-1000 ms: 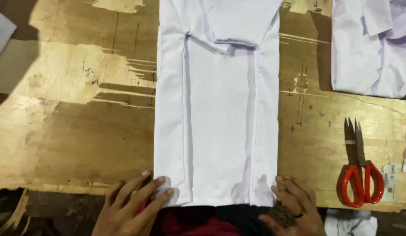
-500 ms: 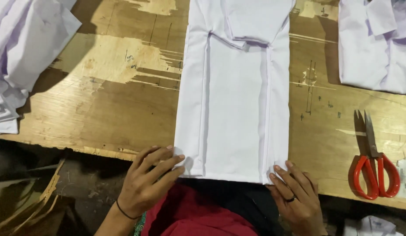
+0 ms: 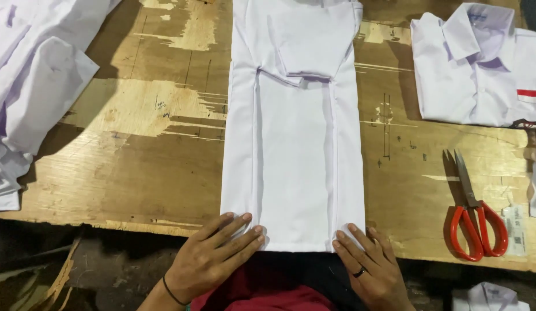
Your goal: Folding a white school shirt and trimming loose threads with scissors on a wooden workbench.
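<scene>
A white shirt lies face down on the wooden table, folded into a long narrow strip with both sides turned in. Its lower hem hangs at the table's near edge. My left hand rests with fingers spread on the hem's left corner. My right hand, with a dark ring, touches the hem's right corner. Neither hand visibly pinches the cloth.
A pile of white shirts lies at the far left. A folded white shirt with a collar and a red stripe sits at the top right. Red-handled scissors lie at the right, near a small white tag.
The view has shifted left and down, bringing the shirt pile at the left into view. Both hands stay at the hem's corners, barely moved.
</scene>
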